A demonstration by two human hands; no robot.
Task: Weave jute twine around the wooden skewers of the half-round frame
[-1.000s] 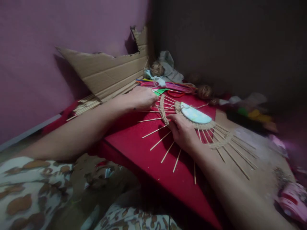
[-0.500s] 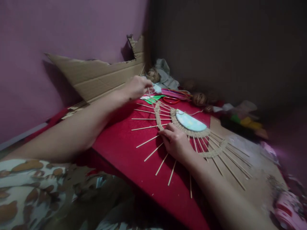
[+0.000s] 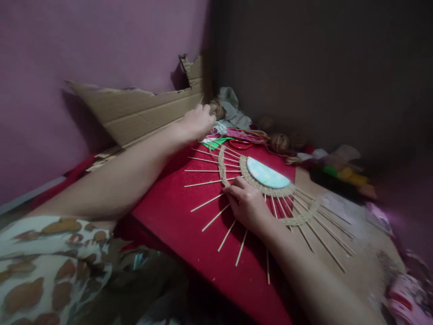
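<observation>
A half-round piece with thin sticks [image 3: 207, 199] fanning out from a pale blue-green half disc [image 3: 269, 171] lies on the red cloth. Tan twine is woven tightly around the disc, and a second woven band [image 3: 222, 164] crosses the sticks farther out. My right hand [image 3: 248, 201] is closed at that outer band, pinching it with thumb and fingers. Beyond the left end of the band, my left hand [image 3: 199, 121] is raised with curled fingers on the twine [image 3: 211, 152], which trails down to the weaving. A ball of twine [image 3: 217, 109] sits just behind those fingers.
Torn cardboard [image 3: 145, 106] leans on the purple wall. Red-handled scissors [image 3: 241, 144], green sheets [image 3: 216, 143], pink strands [image 3: 245, 134] and another twine ball [image 3: 279, 142] lie at the back. A brown board [image 3: 358, 253] and a pink object [image 3: 407, 295] are at right.
My left hand has moved slightly up, toward the twine ball, and turned its back to the camera. The strand across the disc has slid off it. My right hand keeps its place.
</observation>
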